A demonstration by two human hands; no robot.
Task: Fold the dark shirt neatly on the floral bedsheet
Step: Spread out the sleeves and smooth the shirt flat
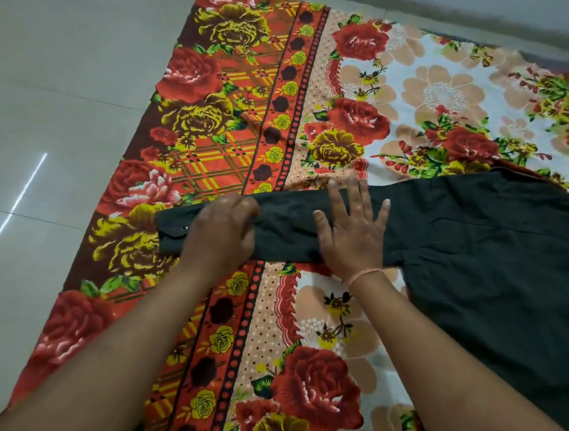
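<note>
Fingers [354,192] of the right hand [353,233] lie straight and fanned wide, palm down, pressing flat on the sleeve [287,225] of the dark shirt [504,265]; the thumb points left along the cloth. A thin pink thread [364,274] circles that wrist. The left hand [221,231], just beside it toward the cuff [171,230], sits on top of the same sleeve w/ knuckles bent. Motion blur hides its fingertips, so can't tell whether it pinches the fabric or only presses on it.

The sleeve runs straight out to the left, approx. level across the view. Its cuff end lies past the left hand, w/ one small dark button [184,228] showing. The shirt's body spreads to the right of the right hand & down toward the bottom-right corner, cut off by the frame edge.

The garment lies on the floral bedsheet [234,133]: red & yellow roses, a plaid-patterned border under the cuff, paler peach blooms nr the shirt body. The sheet is laid on a pale tiled floor [44,116], seen at left and along the top, w/ a streak of light reflecting off the tiles at left.
</note>
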